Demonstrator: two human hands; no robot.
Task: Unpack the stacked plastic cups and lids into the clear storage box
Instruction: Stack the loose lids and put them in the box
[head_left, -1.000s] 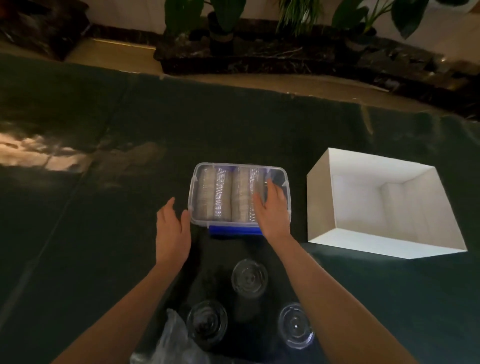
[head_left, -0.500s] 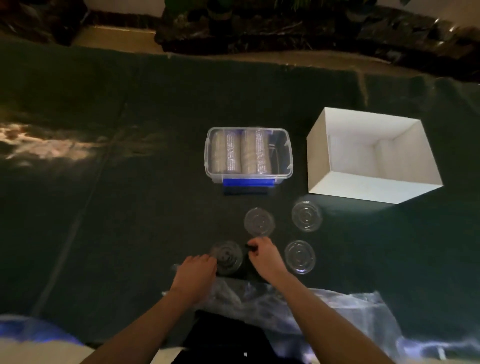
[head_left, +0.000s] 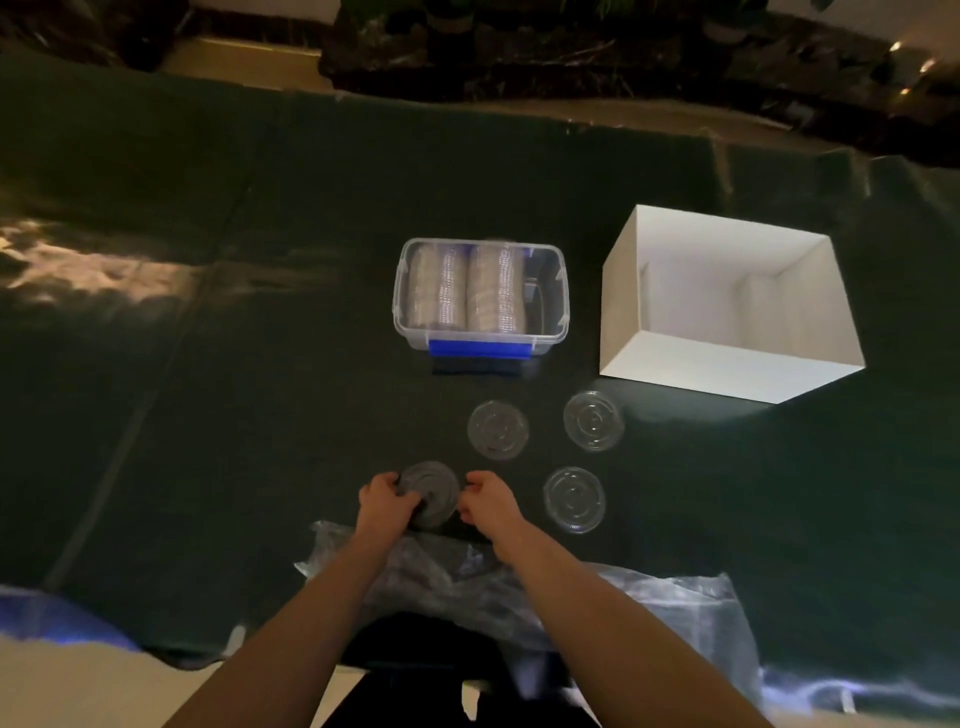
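The clear storage box (head_left: 555, 312) with a blue latch stands mid-table and holds two rows of stacked cups (head_left: 465, 291) lying on their side. Nearer me lie stacks of clear round lids: one (head_left: 497, 429), one (head_left: 593, 421) and one (head_left: 573, 500). A fourth lid stack (head_left: 430, 488) sits between my hands. My left hand (head_left: 383, 503) grips its left edge. My right hand (head_left: 488, 501) is curled just to the right of the stack; whether it touches is unclear.
An open white cardboard box (head_left: 675, 366) stands right of the storage box. Crumpled clear plastic wrapping (head_left: 649, 603) lies along the near edge under my forearms. The table is covered by a dark green sheet (head_left: 208, 364). Plants line the far side.
My hands left the storage box and came back to the nearest lid stack. My left hand has closed on that stack, and the camera tilted down.
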